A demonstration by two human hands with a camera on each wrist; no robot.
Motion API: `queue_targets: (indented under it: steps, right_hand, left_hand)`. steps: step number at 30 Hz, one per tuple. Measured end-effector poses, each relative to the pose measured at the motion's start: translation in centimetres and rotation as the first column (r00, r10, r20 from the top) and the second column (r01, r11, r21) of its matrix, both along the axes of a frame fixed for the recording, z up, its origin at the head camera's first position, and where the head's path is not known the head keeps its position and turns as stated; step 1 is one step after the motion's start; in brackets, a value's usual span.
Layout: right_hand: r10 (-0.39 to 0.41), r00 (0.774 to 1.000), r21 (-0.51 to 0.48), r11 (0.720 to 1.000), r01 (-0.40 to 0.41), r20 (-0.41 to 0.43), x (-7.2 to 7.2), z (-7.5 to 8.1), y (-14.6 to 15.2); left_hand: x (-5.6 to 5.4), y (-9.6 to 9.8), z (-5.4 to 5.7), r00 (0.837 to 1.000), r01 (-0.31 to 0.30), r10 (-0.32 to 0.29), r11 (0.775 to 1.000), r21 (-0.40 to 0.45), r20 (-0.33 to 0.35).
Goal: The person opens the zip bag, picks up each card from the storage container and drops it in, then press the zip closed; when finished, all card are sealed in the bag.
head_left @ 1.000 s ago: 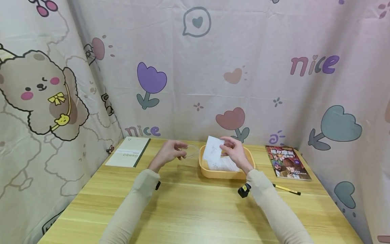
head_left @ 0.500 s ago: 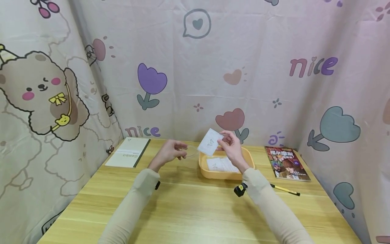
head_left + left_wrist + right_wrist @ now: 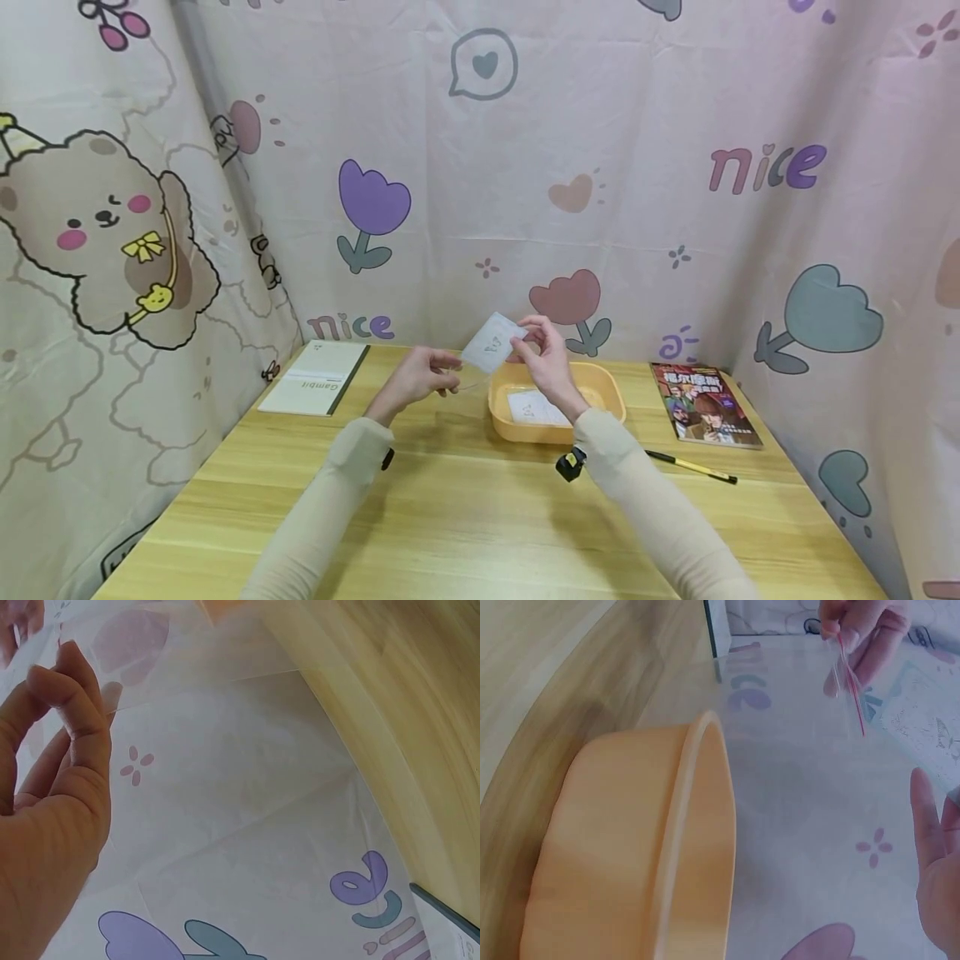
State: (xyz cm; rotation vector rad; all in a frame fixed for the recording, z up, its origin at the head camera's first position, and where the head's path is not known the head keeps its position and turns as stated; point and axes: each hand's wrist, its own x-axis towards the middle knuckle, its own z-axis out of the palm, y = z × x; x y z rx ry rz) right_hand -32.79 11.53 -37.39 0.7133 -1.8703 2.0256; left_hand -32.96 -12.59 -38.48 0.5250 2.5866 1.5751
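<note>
My left hand (image 3: 412, 385) pinches a clear plastic zip bag (image 3: 202, 656) by its mouth. The bag's red zip line shows in the right wrist view, and its body hangs out toward the yellow-orange basin. Between thumb and fingers, my right hand (image 3: 549, 362) holds a flat white packet (image 3: 489, 343) with a small grey print on it. The packet is tilted beside the left fingertips, at the bag's mouth; whether its corner is inside the bag I cannot tell. Below the right hand stands the basin (image 3: 615, 840), with more white packets (image 3: 531, 407) lying in it.
A pale notebook (image 3: 315, 377) lies at the table's back left. At the back right is a comic-style magazine (image 3: 707, 403), with a yellow and black pen (image 3: 693, 467) in front of it. A printed curtain (image 3: 480, 167) hangs behind the wooden table (image 3: 465, 517).
My right hand has lifted the white packet from above the basin and carried it left to the bag in my left hand. The left hand has stayed nearly still.
</note>
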Motion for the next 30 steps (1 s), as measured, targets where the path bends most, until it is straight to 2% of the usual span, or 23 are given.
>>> queue_targets:
  steps: [3,6,12,14,18,22,25,30]
  right_hand:
    - [-0.002,1.0,0.029,1.0,0.002,-0.014,0.6,0.6,-0.7]
    - [-0.008,1.0,0.07,0.997,0.01,-0.029,0.6,0.5,-1.2]
    - [-0.068,0.993,0.173,0.981,0.083,-0.092,-0.9,-1.4,-1.2]
    - [-0.078,0.993,0.2,0.975,0.095,-0.09,-0.7,-1.3,-1.1]
    - [-0.077,0.99,0.242,0.964,0.105,-0.122,0.4,-0.5,-1.1]
    - [-0.093,0.968,0.306,0.938,0.164,-0.234,1.7,0.6,-1.3]
    - [-0.116,0.951,0.329,0.92,0.211,-0.286,1.2,0.2,-1.3]
    - [-0.147,0.945,0.319,0.917,0.241,-0.292,-0.5,-1.2,-1.2]
  left_hand:
    - [0.0,0.1,-0.1,1.0,0.005,-0.005,1.0,0.013,-0.003]
    - [0.0,0.2,-0.1,1.0,0.008,-0.008,1.0,0.028,-0.002]
    - [2.2,0.4,2.5,0.998,0.059,-0.06,0.998,0.037,0.006]
    - [2.6,0.5,3.0,0.998,0.066,-0.067,0.997,0.04,0.006]
    - [2.6,0.5,2.9,0.998,0.065,-0.065,0.997,0.044,0.001]
    - [2.4,0.6,2.9,0.998,0.066,-0.066,0.997,0.033,0.0]
    - [1.9,0.7,2.5,0.998,0.063,-0.063,0.998,0.026,0.004]
    - [0.2,0.5,0.6,0.999,0.05,-0.05,0.998,0.028,0.008]
